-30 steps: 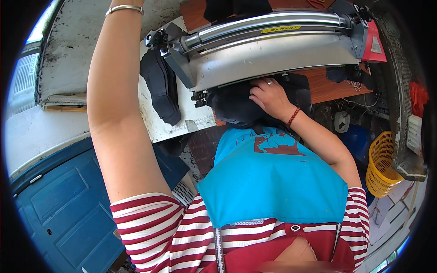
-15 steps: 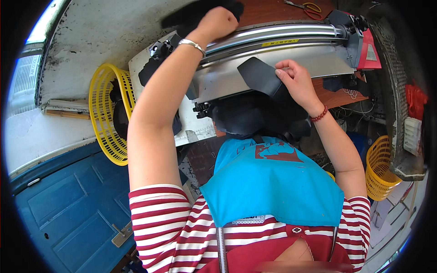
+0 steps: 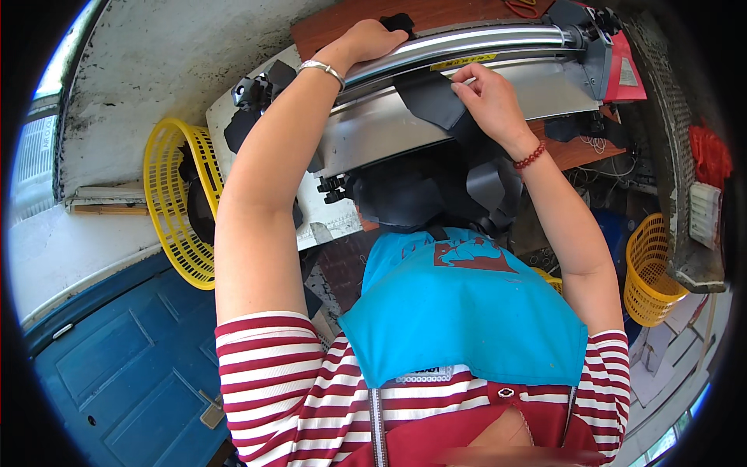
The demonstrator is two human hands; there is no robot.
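My right hand (image 3: 492, 100) pinches the edge of a flat, dark sheet piece (image 3: 433, 96) with angled corners. The sheet lies over the machine's metal feed plate (image 3: 366, 140), its far edge up against the slot below the shiny roller (image 3: 482, 39). On the far side of the roller, my left hand (image 3: 369, 40) is closed, fingers curled at a small black piece (image 3: 398, 23); its fingertips are partly hidden. More dark sheet pieces (image 3: 405, 194) are heaped between the machine and my blue apron (image 3: 467, 311).
A yellow basket (image 3: 156, 210) with dark pieces in it stands at the left, another yellow basket (image 3: 650, 288) at the right. Scissors (image 3: 523, 8) lie beyond the machine. Its red end housing (image 3: 624, 74) is at the right, near cables (image 3: 603, 144).
My right hand has moved the sheet away from me, up to the roller slot. The large dark shape behind my left hand is gone; a small black piece shows at its fingers.
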